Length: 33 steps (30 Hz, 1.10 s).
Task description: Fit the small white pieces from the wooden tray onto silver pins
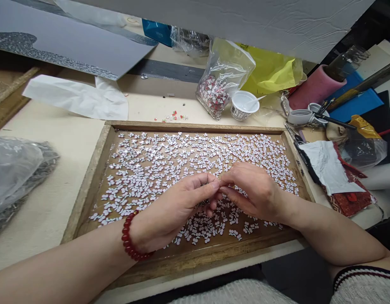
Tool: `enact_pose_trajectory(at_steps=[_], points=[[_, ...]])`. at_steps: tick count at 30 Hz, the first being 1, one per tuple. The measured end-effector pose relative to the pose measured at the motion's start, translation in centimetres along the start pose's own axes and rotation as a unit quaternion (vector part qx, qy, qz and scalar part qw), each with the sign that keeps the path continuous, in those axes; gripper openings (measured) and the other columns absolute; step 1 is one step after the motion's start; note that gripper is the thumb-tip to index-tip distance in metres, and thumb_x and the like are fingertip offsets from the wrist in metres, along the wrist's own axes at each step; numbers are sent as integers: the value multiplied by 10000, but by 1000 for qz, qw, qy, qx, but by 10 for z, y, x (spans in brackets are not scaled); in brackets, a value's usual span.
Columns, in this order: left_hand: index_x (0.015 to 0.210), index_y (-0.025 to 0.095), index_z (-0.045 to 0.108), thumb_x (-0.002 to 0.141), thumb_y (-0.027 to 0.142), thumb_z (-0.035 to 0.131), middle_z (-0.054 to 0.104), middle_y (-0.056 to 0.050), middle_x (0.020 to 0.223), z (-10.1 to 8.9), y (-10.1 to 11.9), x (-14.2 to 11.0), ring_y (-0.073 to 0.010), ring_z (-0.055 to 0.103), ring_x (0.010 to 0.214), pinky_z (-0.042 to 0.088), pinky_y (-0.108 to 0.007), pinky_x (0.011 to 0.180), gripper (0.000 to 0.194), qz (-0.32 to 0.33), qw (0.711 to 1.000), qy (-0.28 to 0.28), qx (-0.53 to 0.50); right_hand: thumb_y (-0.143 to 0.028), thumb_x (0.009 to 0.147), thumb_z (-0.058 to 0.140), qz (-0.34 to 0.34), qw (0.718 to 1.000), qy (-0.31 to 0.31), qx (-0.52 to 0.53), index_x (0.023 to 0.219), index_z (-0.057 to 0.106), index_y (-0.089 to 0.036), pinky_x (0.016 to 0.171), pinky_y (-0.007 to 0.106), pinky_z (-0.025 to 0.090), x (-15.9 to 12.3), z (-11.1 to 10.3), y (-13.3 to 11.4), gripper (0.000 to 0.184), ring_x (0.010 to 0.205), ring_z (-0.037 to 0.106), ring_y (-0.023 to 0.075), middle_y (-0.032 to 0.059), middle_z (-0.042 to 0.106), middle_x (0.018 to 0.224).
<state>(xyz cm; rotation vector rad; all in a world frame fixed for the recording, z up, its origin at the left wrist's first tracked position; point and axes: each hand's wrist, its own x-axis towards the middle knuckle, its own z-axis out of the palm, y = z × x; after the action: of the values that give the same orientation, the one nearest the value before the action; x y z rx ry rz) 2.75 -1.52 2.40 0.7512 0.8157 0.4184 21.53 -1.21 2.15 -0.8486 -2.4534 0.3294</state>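
My left hand (188,196) is closed above a shallow wooden tray (96,181); small dark metallic pieces (204,202) show between its curled fingers. My right hand (250,188) pinches with thumb and forefinger, meeting the left fingertips. Whatever lies in that pinch is too small to make out. Beneath both hands, many small white cherry-shaped pieces (141,177) with dark edges lie spread over the brown tray bottom. A red bead bracelet (128,238) circles my left wrist.
Behind the tray stand a clear bag of red and white pieces (214,95) and a white cup (245,110) with a spoon. Loose red bits (174,114) lie nearby. A bag of metal pins (17,181) sits left; a pink roll (315,86) and a red pouch (348,202) are right.
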Motion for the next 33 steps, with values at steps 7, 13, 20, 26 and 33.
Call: enact_pose_trajectory(at_steps=[7, 13, 20, 26, 33], points=[[755, 162, 525, 850, 390, 576, 502, 4, 754, 0, 0, 0, -129, 445, 715, 377, -269, 683, 252, 5, 1000, -1, -1, -172, 900, 470, 3, 1000, -3, -2, 863, 563, -144, 630, 262, 431, -1, 0, 0, 104, 655, 524, 115, 25, 617, 699], [763, 158, 527, 854, 377, 569, 498, 3, 758, -1, -1, 1, -129, 442, 717, 376, -273, 688, 240, 6, 1000, -2, 0, -174, 906, 460, 2, 1000, -6, 1, 863, 553, -146, 623, 254, 437, 1, -1, 0, 106, 643, 527, 111, 24, 615, 692], [772, 161, 538, 848, 379, 574, 504, 0, 771, -2, -1, 1, -132, 443, 721, 374, -273, 684, 233, 6, 1000, -4, -1, -173, 906, 460, 5, 1000, -11, -1, 859, 549, -146, 623, 252, 441, 0, -1, 0, 104, 641, 520, 109, 22, 609, 688], [756, 168, 543, 834, 395, 588, 506, -1, 760, -1, 0, 1, -136, 444, 720, 375, -279, 692, 244, 3, 1000, -2, 1, -177, 911, 450, 10, 1000, -17, 3, 865, 544, -146, 631, 254, 448, 0, -1, -1, 109, 651, 536, 110, 23, 612, 696], [754, 171, 550, 822, 406, 601, 507, -1, 766, -1, 0, 1, -139, 447, 729, 381, -281, 703, 250, -1, 1000, 0, -1, -186, 915, 447, 13, 1000, -18, 3, 863, 540, -151, 627, 252, 443, 0, -1, -1, 112, 644, 536, 107, 16, 609, 691]])
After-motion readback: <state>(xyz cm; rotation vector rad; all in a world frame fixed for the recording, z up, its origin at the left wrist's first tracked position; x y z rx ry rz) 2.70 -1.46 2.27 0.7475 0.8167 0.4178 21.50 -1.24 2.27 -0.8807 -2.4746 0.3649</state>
